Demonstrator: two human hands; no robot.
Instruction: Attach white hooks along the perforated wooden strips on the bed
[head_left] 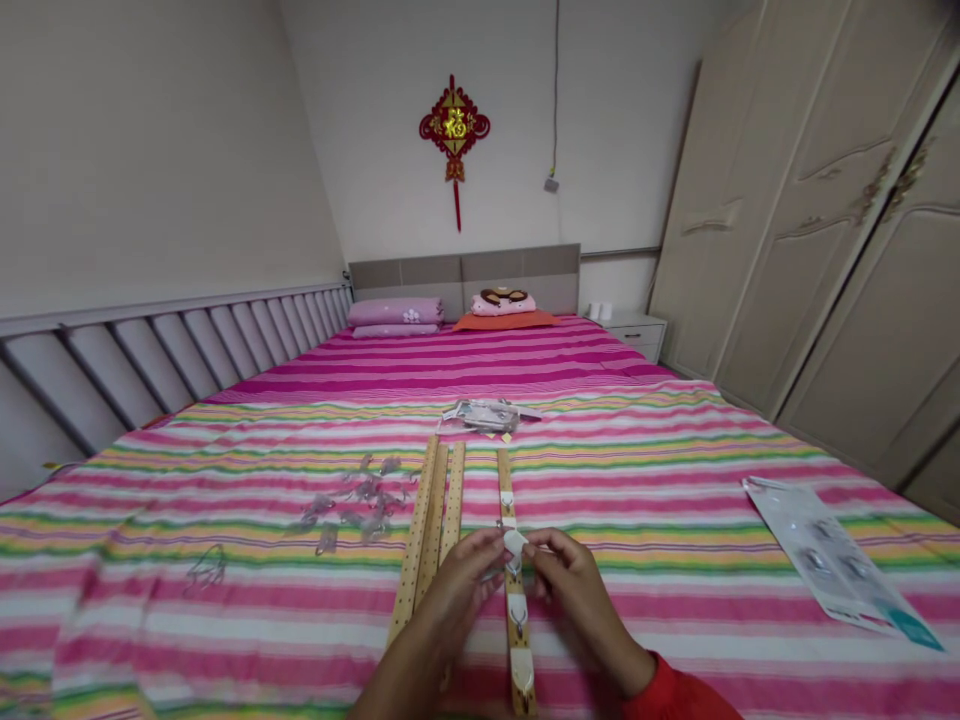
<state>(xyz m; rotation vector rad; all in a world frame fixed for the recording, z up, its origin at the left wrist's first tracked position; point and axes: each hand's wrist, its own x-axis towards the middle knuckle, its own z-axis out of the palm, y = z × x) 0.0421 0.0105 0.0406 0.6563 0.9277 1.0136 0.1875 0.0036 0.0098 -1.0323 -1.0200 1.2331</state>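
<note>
Left hand point(469, 570) and right hand point(574, 580) meet over one white hook point(514, 542); we mark both as pinching it from either side between thumb and fingers. The white hook sits directly above the wooden strip point(504, 470) in the middle of the bed; whether its back touches the wood, we can't tell, fingers in the way. More white-backed hooks are already on that strip, both beyond the hands and nearer the body.

Step in hand, as we judge it: placing or seating this hook in line with the others. Next move probably calls for squaring it on the strip, then firm thumb pressure on the backing without nudging its neighbours.

Just left, we log a group of perforated wooden strips point(415, 545), lying lengthwise. Left of those, a scatter of clear hooks point(367, 490), and farther out a small wiry tangle point(206, 568), too blurred to name. Past the strips' far ends, a clear packet point(487, 415). Well off to the right, a blister pack point(832, 565). All on the striped sheet point(652, 500).
</note>
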